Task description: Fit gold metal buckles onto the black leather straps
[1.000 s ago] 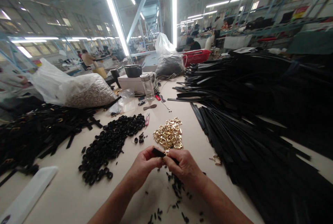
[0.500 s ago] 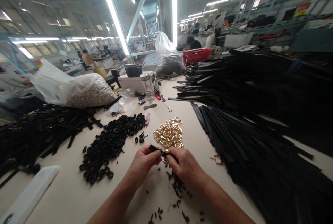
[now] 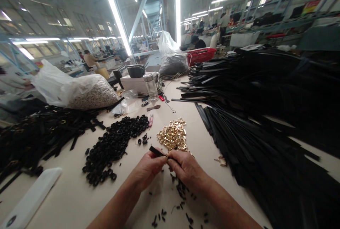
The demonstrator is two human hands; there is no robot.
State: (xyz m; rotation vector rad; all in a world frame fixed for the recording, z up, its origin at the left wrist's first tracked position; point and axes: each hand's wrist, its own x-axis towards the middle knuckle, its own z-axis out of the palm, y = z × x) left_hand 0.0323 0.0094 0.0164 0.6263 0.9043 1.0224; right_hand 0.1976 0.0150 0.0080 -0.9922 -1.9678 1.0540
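A short black strap (image 3: 156,151) is pinched in my left hand (image 3: 147,168), its free end sticking up to the left past the fingers. My right hand (image 3: 187,167) is closed at the strap's other end, and its fingertips meet those of the left. A small gold glint shows between the thumbs; the fingers hide most of it. Just beyond the hands lies a heap of gold buckles (image 3: 174,133). To the left spreads a pile of small black loops (image 3: 114,147). Small black scraps (image 3: 182,188) are scattered under my right hand.
Long black strips (image 3: 239,140) are piled along the right, with a single gold buckle (image 3: 221,161) beside them. Finished-looking black straps (image 3: 66,126) heap at the left. Farther back stand a glass bottle (image 3: 151,87), a filled plastic bag (image 3: 90,92) and a red basket (image 3: 202,55). Pink snips (image 3: 151,120) lie nearby.
My hands have drawn together, so their fingertips now meet. The strap's free end tilts up more at the left, and less of its middle shows between the hands.
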